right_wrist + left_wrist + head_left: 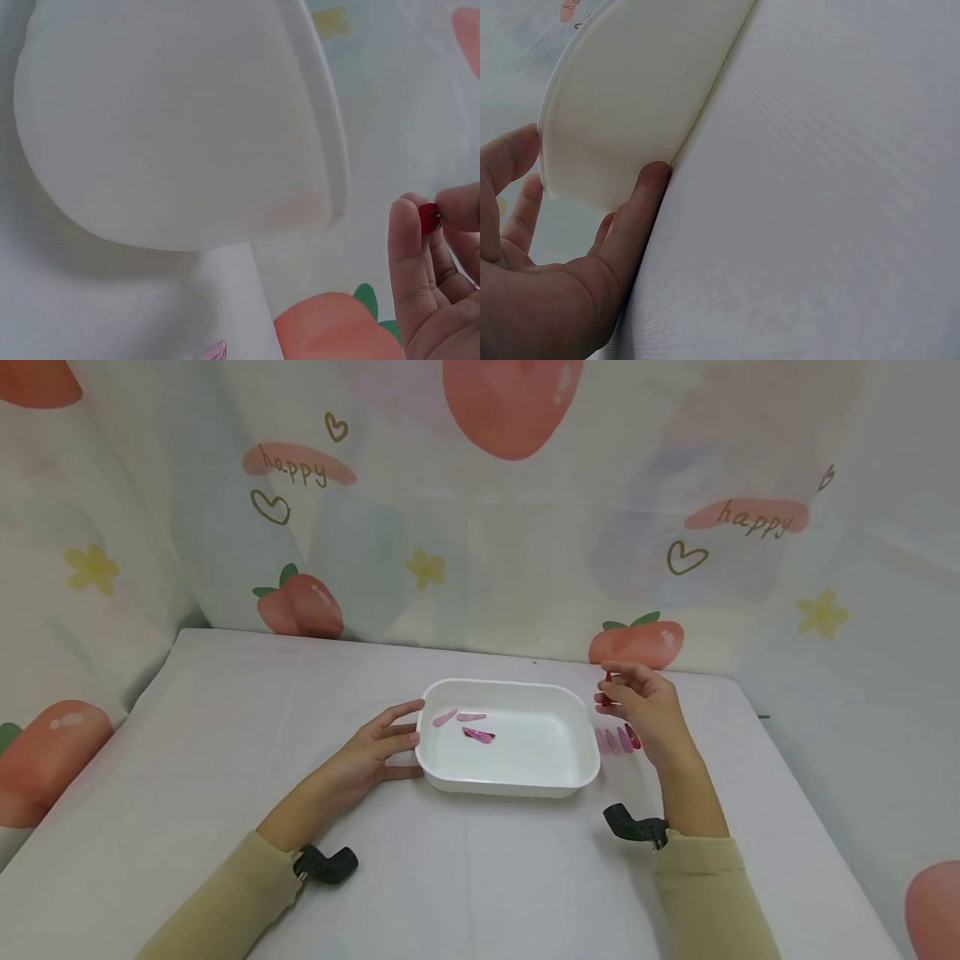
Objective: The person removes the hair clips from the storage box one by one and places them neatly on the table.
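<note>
A white plastic tray (pixel 525 752) holds a few pink hair clips (pixel 472 717) toward its left end, with darker pink clips (pixel 478 736) lying nearer its front. My left hand (pixel 382 745) touches the tray's left end, its fingers spread and fairly straight; the left wrist view has the fingertips (pixel 656 169) against the tray wall. Just beyond the right end, my right hand (pixel 645 702) pinches a red hair clip (pixel 429 218) between thumb and fingers, raised above the table. Below that hand lies a row of several pink and red clips (pixel 617 741), partly covered by it.
A white cloth covers the table (pixel 465 877). Behind and beside it hangs a printed curtain (pixel 510 543) with peaches, flowers and lettering. Black wrist mounts (pixel 326 865) stick out from both sleeves.
</note>
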Demonstrator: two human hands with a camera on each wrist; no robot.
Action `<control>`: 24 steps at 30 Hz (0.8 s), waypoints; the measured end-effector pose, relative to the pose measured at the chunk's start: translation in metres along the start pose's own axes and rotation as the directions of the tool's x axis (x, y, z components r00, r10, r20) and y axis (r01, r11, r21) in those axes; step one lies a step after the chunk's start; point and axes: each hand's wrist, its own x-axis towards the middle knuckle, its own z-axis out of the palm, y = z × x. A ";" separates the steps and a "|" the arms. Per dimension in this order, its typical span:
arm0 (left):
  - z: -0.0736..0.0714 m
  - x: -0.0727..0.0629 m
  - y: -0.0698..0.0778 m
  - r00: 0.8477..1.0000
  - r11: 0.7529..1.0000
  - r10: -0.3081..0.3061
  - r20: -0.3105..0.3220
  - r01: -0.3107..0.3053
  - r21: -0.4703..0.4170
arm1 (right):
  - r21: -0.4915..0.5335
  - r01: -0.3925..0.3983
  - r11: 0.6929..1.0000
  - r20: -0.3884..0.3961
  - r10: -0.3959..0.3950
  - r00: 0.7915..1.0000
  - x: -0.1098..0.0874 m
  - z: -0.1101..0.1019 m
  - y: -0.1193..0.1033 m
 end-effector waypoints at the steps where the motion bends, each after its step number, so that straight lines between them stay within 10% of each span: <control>1: 0.000 0.000 0.000 1.000 1.000 0.000 -0.001 0.000 0.001 | 0.004 -0.002 1.000 -0.004 0.002 1.000 0.000 -0.001 0.000; 24: -0.002 0.001 -0.001 1.000 1.000 0.007 0.011 -0.007 -0.007 | -0.125 -0.163 0.979 -0.191 0.137 0.972 0.004 -0.033 0.021</control>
